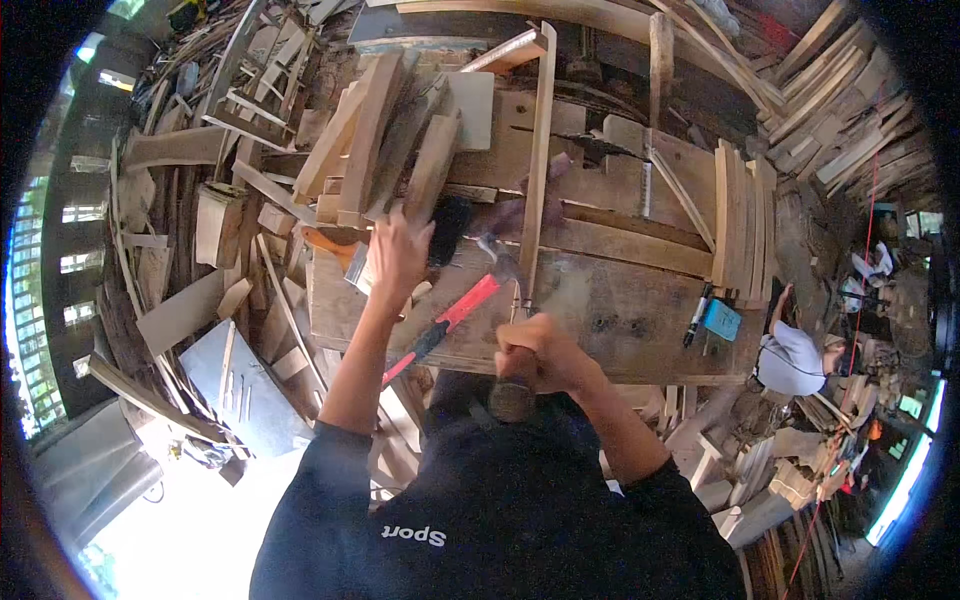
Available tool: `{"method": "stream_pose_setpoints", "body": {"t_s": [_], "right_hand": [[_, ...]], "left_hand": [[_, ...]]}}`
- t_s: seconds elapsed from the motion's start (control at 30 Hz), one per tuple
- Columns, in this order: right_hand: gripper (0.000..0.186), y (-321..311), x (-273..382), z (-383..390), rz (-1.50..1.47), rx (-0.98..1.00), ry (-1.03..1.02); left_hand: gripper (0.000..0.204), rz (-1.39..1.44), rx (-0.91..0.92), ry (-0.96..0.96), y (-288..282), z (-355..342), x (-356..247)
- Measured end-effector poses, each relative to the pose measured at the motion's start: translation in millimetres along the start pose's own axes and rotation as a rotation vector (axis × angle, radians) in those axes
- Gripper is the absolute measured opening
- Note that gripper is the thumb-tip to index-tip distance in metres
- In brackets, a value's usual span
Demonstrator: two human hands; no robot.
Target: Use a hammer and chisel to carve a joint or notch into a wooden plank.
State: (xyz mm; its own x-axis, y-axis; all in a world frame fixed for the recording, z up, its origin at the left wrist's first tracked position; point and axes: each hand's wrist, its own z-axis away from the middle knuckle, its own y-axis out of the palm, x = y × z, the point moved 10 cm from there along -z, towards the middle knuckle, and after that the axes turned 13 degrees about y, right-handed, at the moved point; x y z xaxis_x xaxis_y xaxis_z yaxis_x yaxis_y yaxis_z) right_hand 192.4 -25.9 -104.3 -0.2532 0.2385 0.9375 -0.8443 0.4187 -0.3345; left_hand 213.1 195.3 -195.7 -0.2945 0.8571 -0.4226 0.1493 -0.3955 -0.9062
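My left hand (396, 258) reaches over the left part of the workbench, at the near ends of several wooden blocks (372, 150). Its fingers are blurred, and I cannot tell whether they touch the short block (434, 168) just beyond them. Near the bench's front edge, my right hand (540, 352) is wrapped around a wooden-handled tool (511, 398) whose thick round end points toward me; my fist hides most of it. Between my hands lies a hammer with a red and black handle (467, 302). A brush with an orange handle (328, 243) rests left of my left hand.
A long upright wooden strip (538, 150) crosses the workbench (630, 335). Several boards (735, 215) stand at its right end, near a blue box (721, 319) and a marker (696, 318). Scrap wood heaps up on both sides. Another person (793, 358) is at the far right.
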Motion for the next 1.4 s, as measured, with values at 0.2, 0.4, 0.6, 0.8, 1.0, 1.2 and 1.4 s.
{"method": "stream_pose_setpoints", "body": {"t_s": [0.2,0.4,0.6,0.8,1.0,1.2,1.4], "right_hand": [[0.023,5.0,1.2,-1.6,0.022,0.019,-0.024],[0.028,-8.0,1.5,8.6,-0.16,0.007,-0.068],[0.029,-10.5,7.4,8.9,-0.139,0.01,-0.082],[0.03,-4.3,8.5,2.1,-0.077,-0.001,-0.057],[0.03,-2.7,3.2,5.8,-0.025,-0.008,-0.086],[0.029,-0.5,0.1,4.6,-0.054,0.002,-0.06],[0.029,3.4,-5.6,4.0,-0.092,0.018,-0.034]], "left_hand": [[0.055,-0.026,-0.272,0.08,-22.5,13.5,-14.0],[0.052,-0.154,-0.046,0.553,-25.6,-27.6,-103.3],[0.05,-0.107,0.118,0.978,43.8,-87.3,-163.3],[0.057,-0.152,0.061,0.986,58.5,-126.9,-148.0],[0.063,-0.683,-0.031,0.163,-7.9,-163.8,-33.4],[0.082,-0.702,-0.129,0.14,-20.6,-156.0,-19.9],[0.121,-0.493,0.006,-0.134,-32.2,-143.0,7.1]]}}
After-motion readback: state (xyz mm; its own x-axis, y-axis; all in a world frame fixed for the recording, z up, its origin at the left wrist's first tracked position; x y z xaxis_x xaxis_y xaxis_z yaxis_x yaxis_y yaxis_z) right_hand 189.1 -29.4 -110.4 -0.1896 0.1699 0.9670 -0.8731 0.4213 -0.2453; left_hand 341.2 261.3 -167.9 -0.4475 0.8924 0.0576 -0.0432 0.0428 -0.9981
